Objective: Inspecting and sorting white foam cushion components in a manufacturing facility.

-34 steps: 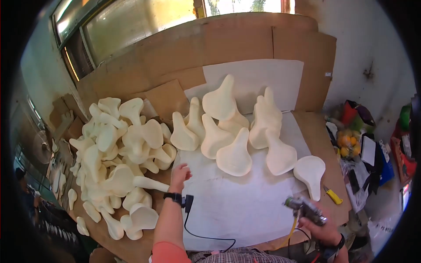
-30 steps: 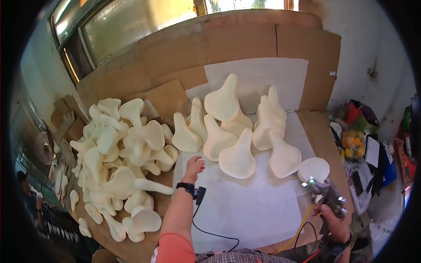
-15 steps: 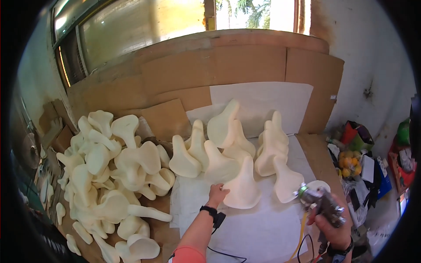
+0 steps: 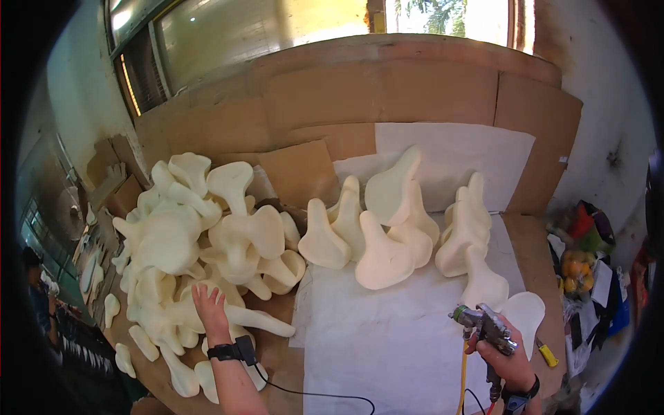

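saddle-shaped pieces [image 4: 384, 261]: cream | spray gun [image 4: 492, 332]: silver, green-tipped | sheet [image 4: 373, 346]: white | cardboard [image 4: 311, 95]: brown | knife [image 4: 548, 355]: yellow

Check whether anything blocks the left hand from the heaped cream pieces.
Nothing visible stands between the left hand and the heaped cream pieces; the hand overlaps them in view, though contact is unclear.

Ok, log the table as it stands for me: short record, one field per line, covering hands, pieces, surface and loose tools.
Left hand: open, over the pile of cream saddle-shaped pieces; contact unclear
Right hand: gripping a metal spray gun
White sheet: more saddle-shaped pieces grouped toward its far end
Yellow-handled knife: lying near the table's right edge, on brown cardboard
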{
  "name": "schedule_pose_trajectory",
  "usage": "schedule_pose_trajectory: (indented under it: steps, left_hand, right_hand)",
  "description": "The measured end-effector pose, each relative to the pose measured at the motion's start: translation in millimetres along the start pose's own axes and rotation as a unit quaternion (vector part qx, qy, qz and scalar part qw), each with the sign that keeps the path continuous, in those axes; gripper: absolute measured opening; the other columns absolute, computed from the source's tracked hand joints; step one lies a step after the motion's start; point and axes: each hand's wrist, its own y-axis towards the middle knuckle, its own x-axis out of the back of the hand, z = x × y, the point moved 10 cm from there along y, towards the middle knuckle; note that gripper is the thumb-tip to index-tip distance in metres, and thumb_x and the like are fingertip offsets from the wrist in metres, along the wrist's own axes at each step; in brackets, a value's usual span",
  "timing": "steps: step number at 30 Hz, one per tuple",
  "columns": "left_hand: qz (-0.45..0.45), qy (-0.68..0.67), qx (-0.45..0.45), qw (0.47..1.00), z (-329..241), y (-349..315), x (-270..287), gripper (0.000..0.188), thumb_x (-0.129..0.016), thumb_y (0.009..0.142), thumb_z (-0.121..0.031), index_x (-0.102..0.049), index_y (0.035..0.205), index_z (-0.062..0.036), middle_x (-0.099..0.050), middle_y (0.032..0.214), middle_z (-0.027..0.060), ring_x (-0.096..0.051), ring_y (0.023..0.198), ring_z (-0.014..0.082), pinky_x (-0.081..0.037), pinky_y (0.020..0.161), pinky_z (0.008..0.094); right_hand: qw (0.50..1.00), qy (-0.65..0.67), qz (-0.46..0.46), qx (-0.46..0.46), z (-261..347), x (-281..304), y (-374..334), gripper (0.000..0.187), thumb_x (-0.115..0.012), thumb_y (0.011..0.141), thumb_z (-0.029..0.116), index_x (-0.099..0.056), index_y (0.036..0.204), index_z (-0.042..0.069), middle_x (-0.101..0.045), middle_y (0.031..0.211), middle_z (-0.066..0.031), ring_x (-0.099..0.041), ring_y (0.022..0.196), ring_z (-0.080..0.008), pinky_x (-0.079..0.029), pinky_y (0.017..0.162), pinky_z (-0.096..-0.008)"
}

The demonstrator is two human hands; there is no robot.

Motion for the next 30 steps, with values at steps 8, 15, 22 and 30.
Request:
schedule_pose_trajectory:
  steps: [8,15,22,30]
  left_hand:
    - [0.416,0.312,-0.038,0.853,162.2,-0.5,-382.6,0.041,-0.059,0.084,-0.011,-0.053,0.123,0.0003,-0.063,0.109,0.0069,-0.059,0.096,0.0136,-0.047,0.080,0.0262]
    - [0.457,0.550,-0.126,0.688,283.5,-12.0,-511.1,0.059,-0.047,0.075,0.003,-0.044,0.133,-0.0015,-0.040,0.140,0.0202,-0.036,0.132,0.0323,-0.031,0.107,0.0362]
    - [0.455,0.747,-0.146,0.462,285.8,-77.4,-537.7,0.056,-0.055,0.074,-0.007,-0.049,0.130,-0.0030,-0.042,0.139,0.0194,-0.038,0.129,0.0341,-0.034,0.104,0.0362]
    - [0.451,0.538,-0.143,0.698,300.0,-19.5,-532.3,0.054,-0.048,0.074,0.003,-0.047,0.128,0.0009,-0.049,0.131,0.0199,-0.044,0.125,0.0341,-0.035,0.103,0.0363]
  right_hand:
    - [0.997,-0.016,-0.074,-0.012,-25.4,40.3,7.3,0.051,-0.068,0.083,0.016,-0.045,0.124,-0.004,-0.063,0.092,-0.0090,-0.062,0.082,-0.0166,-0.051,0.080,-0.0322]
    - [0.993,-0.032,-0.103,-0.053,-60.1,74.3,21.3,0.043,-0.060,0.086,0.006,-0.049,0.127,-0.003,-0.059,0.102,-0.0055,-0.056,0.087,-0.0129,-0.048,0.077,-0.0267]
    - [0.989,-0.033,-0.136,-0.056,-52.2,94.7,19.5,0.045,-0.062,0.086,0.007,-0.048,0.128,-0.003,-0.059,0.102,-0.0050,-0.056,0.086,-0.0125,-0.048,0.076,-0.0269]
    - [0.996,-0.032,-0.077,-0.028,-33.3,71.7,13.6,0.045,-0.064,0.084,0.010,-0.050,0.125,-0.003,-0.060,0.094,-0.0054,-0.056,0.083,-0.0125,-0.046,0.074,-0.0278]
